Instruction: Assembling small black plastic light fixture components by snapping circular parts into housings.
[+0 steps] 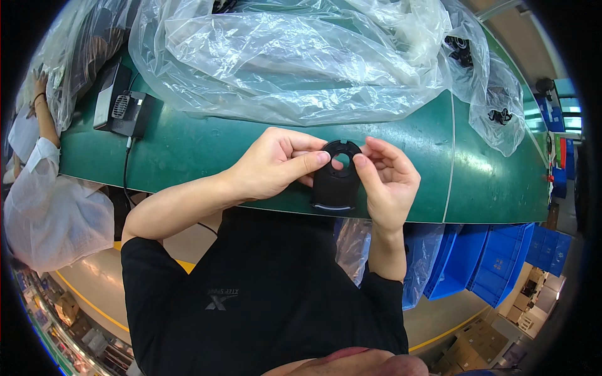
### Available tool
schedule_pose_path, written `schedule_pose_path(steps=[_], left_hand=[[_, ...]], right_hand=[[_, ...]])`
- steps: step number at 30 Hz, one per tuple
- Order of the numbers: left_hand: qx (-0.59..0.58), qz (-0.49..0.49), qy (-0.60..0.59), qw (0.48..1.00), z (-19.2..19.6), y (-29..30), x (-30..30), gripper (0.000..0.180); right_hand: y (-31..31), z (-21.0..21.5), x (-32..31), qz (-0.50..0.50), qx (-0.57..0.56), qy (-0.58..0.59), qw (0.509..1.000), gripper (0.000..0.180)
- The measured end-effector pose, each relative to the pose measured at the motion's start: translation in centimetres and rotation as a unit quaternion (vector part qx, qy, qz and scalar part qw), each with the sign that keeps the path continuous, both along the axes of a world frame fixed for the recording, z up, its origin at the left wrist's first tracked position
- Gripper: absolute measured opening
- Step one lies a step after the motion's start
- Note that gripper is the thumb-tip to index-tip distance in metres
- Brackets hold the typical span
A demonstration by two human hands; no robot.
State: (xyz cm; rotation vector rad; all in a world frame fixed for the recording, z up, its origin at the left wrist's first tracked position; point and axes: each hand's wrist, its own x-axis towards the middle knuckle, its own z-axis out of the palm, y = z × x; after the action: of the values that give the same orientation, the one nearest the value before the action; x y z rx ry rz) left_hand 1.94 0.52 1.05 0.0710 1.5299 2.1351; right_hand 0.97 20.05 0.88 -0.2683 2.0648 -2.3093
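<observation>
Between my hands is a black plastic part with a ring-shaped upper end, a round hole and a straight, pale-edged lower end. It is held above the near edge of the green table. My left hand pinches the ring's left side, thumb on the front face and fingers behind. At the ring's right side, my right hand grips with its thumb in front, the fingers curled and partly behind the part. A fingertip shows through the hole.
Large clear plastic bags cover the far side of the green table. A black device with a cable stands at the left, near another person's arm. Blue bins sit below the table's right edge. Small black parts lie in bags at the right.
</observation>
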Motion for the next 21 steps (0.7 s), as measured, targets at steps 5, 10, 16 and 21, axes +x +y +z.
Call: schedule_pose_path(steps=[5, 10, 16, 21], left_hand=[[0.005, 0.025, 0.005, 1.000, -0.01, 0.22, 0.14, 0.029], [0.006, 0.003, 0.024, 1.000, 0.00, 0.22, 0.14, 0.030], [0.022, 0.032, 0.027, 0.999, -0.52, 0.38, 0.08, 0.031], [0.021, 0.004, 0.015, 1.000, -0.31, 0.33, 0.02, 0.029]], right_hand=[[-0.14, 0.15, -0.11, 0.070, -0.033, -0.059, 0.995, 0.039], [0.09, 0.36, -0.24, 0.026, -0.021, -0.023, 0.999, 0.041], [-0.36, 0.01, 0.10, 0.039, -0.039, -0.057, 0.997, 0.036], [0.39, -0.09, -0.40, 0.082, -0.042, -0.077, 0.993, 0.029]])
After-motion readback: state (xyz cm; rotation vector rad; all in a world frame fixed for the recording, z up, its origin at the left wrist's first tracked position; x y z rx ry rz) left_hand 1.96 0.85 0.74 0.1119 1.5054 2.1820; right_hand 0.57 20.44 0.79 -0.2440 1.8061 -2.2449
